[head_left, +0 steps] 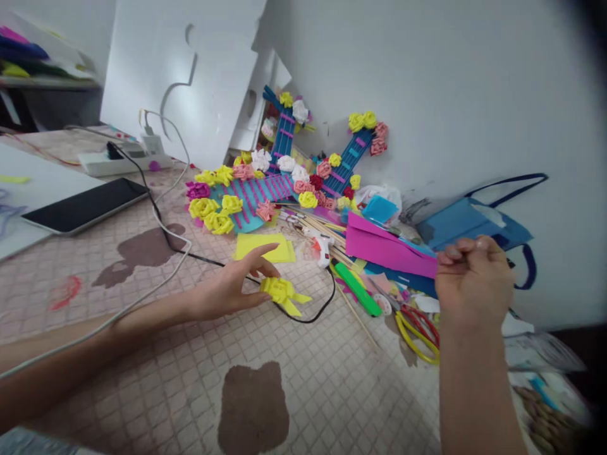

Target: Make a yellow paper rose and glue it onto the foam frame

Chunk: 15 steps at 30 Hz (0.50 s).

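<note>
My left hand [237, 284] reaches across the patterned cloth and pinches a half-rolled yellow foam flower [282, 293] with thumb and fingers, index finger stretched out. My right hand [472, 278] is raised at the right, fingers curled together in a loose fist above the pile of foam sheets; what it holds, if anything, is hidden. Behind the flower lies a yellow foam sheet [265, 248]. A white glue gun [323, 248] rests just right of it, its black cable looping under my left hand.
A blue foam craft [265, 193] covered with yellow, pink and white flowers stands at the back wall. Pink foam sheets [384, 249], a green marker [359, 290], wooden sticks and yellow-handled scissors [417, 332] crowd the right. A tablet [85, 205] and power strip [123, 161] sit left.
</note>
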### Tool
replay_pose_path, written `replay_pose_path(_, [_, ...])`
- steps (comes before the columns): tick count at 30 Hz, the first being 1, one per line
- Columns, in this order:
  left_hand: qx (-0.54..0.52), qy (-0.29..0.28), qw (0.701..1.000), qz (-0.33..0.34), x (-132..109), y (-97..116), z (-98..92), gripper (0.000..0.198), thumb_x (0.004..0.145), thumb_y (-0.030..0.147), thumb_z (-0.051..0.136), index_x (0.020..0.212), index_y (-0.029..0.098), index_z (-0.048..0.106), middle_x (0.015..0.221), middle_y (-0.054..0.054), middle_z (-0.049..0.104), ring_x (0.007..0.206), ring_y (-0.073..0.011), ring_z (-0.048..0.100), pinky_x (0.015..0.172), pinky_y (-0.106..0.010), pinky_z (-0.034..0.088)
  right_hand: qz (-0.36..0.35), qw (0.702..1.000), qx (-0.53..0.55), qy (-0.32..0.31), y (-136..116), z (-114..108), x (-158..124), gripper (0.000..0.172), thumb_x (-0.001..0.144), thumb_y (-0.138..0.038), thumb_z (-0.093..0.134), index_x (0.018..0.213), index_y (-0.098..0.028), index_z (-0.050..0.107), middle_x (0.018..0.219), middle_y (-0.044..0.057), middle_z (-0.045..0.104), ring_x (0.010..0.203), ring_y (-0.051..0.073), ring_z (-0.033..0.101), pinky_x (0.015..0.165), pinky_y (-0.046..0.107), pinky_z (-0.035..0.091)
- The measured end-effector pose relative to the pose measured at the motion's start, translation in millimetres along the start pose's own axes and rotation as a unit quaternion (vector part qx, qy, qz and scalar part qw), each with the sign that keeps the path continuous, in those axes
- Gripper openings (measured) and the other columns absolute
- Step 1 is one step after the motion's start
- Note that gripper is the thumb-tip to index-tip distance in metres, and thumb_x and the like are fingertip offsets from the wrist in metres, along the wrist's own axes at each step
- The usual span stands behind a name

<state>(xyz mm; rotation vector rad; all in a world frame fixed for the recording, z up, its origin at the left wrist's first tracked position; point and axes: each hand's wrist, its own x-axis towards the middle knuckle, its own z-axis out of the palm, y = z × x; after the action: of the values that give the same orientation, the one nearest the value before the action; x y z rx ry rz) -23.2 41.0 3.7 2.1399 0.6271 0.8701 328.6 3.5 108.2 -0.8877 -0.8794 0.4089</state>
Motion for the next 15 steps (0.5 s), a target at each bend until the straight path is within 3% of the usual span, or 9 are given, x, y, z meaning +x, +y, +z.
replay_pose_path(3, [0.017, -0.003, 1.000, -0.009, -0.2, 1.2, -2.3, 0.073, 0.082, 0.019, 0.059, 0.142, 0.024, 0.018, 0.110, -0.006, 0.063, 0.097, -0.0169, 0.059, 0.088, -0.036, 0.047, -0.092, 0.992, -0.082, -0.003, 6.3, 3.0, -7.1, 0.016, 0.076, -0.029, 0.068, 0.078, -0.019, 0.056, 0.051, -0.008, 0.051, 0.037, 0.005, 0.039, 0.035, 0.019, 0.027])
replay_pose_path(5, [0.024, -0.009, 1.000, -0.008, -1.0, 1.1, -2.3, 0.072, 0.082, 0.020, 0.059, 0.142, 0.024, 0.019, 0.111, -0.006, 0.062, 0.097, -0.0168, 0.059, 0.089, -0.036, 0.047, -0.091, 0.985, -0.146, -0.013, 15.5, 6.8, -14.0, 0.028, 0.078, -0.043, 0.066, 0.073, -0.018, 0.055, 0.047, -0.008, 0.049, 0.034, 0.005, 0.038, 0.033, 0.017, 0.025])
replay_pose_path(8, [0.027, -0.019, 0.999, -0.006, -1.7, -0.3, -2.5, 0.071, 0.083, 0.022, 0.058, 0.142, 0.024, 0.019, 0.112, -0.006, 0.062, 0.098, -0.0172, 0.059, 0.089, -0.035, 0.047, 0.087, 0.963, -0.224, -0.120, 27.9, 8.8, -19.5, 0.056, 0.082, -0.067, 0.042, 0.068, -0.016, 0.058, 0.050, 0.000, 0.057, 0.037, 0.009, 0.050, 0.033, 0.018, 0.035])
replay_pose_path(11, [0.036, -0.016, 0.999, -0.010, -0.9, -2.4, -4.5, 0.070, 0.085, 0.024, 0.057, 0.143, 0.025, 0.017, 0.112, -0.006, 0.061, 0.099, -0.0175, 0.058, 0.087, -0.035, 0.047, 0.250, 0.917, -0.219, -0.219, 32.7, 5.9, -17.8, 0.075, 0.082, -0.075, 0.021, 0.088, -0.015, 0.064, 0.081, 0.013, 0.071, 0.059, 0.018, 0.067, 0.045, 0.025, 0.050])
replay_pose_path(15, [0.046, -0.007, 0.999, -0.004, 0.7, -3.8, -7.0, 0.070, 0.085, 0.024, 0.056, 0.142, 0.026, 0.017, 0.111, -0.005, 0.062, 0.097, -0.0171, 0.058, 0.086, -0.034, 0.047, 0.265, 0.912, -0.214, -0.229, 32.7, 1.3, -14.0, 0.073, 0.084, -0.073, 0.020, 0.096, -0.015, 0.064, 0.097, 0.017, 0.071, 0.078, 0.023, 0.070, 0.058, 0.030, 0.055])
